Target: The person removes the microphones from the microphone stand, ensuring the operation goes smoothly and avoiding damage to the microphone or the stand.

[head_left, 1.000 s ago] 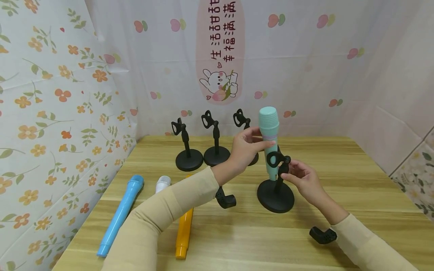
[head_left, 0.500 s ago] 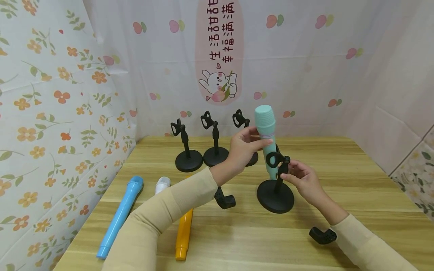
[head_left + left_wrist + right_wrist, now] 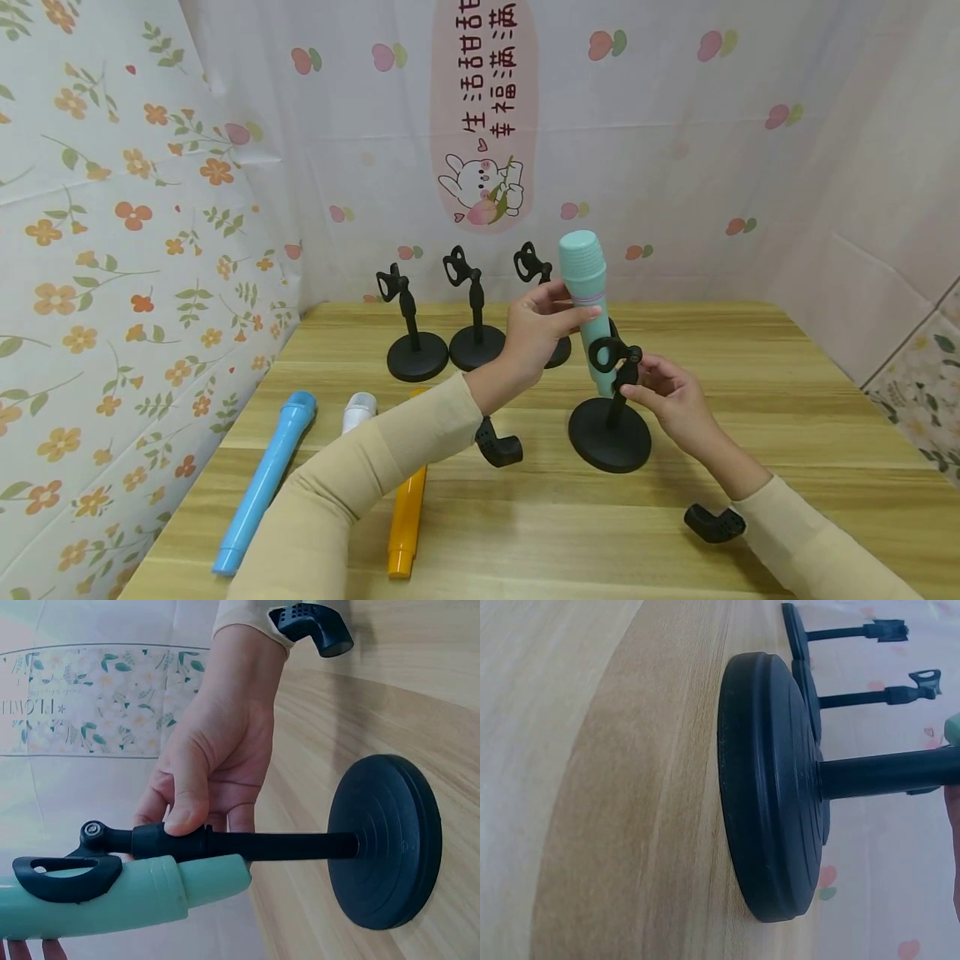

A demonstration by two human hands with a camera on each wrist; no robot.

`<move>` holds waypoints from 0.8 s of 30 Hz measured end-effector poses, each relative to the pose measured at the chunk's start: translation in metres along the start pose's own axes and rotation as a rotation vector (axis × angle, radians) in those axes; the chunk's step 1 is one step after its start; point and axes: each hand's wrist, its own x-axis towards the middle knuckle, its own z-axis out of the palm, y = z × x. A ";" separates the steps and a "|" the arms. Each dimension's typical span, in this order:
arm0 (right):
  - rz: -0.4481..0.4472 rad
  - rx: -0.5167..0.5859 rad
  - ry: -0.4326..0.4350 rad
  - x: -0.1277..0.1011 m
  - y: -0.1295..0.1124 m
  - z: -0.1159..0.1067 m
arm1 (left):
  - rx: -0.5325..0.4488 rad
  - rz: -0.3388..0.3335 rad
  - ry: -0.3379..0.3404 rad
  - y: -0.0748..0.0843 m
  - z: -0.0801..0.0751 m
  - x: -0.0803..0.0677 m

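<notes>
The teal microphone (image 3: 588,308) is standing nearly upright, head up, its lower end sitting in the clip of the nearest stand (image 3: 609,417) on the table (image 3: 750,400). The left hand (image 3: 536,329) is gripping its upper body; the right hand (image 3: 667,396) is pinching the stand's post. Seating looks nearly done. Three microphones (image 3: 264,483) are lying unmounted; three stands (image 3: 417,329) are waiting behind.

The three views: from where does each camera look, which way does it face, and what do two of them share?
Head: above, looking forward and down at the wooden table; both sleeved arms show.
Left wrist: sideways, low; the right hand pinches the black round-based stand beside the mint-green toy microphone.
Right wrist: low, along the table; a fingertip at the edge.
Shared: the stand's base.
</notes>
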 end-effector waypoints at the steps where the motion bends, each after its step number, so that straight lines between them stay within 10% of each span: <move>1: 0.000 0.004 0.000 0.000 0.000 0.000 | -0.003 0.003 0.004 -0.001 0.000 0.000; 24: 0.010 0.019 0.006 0.000 0.003 0.000 | -0.052 0.000 0.048 -0.001 0.002 -0.001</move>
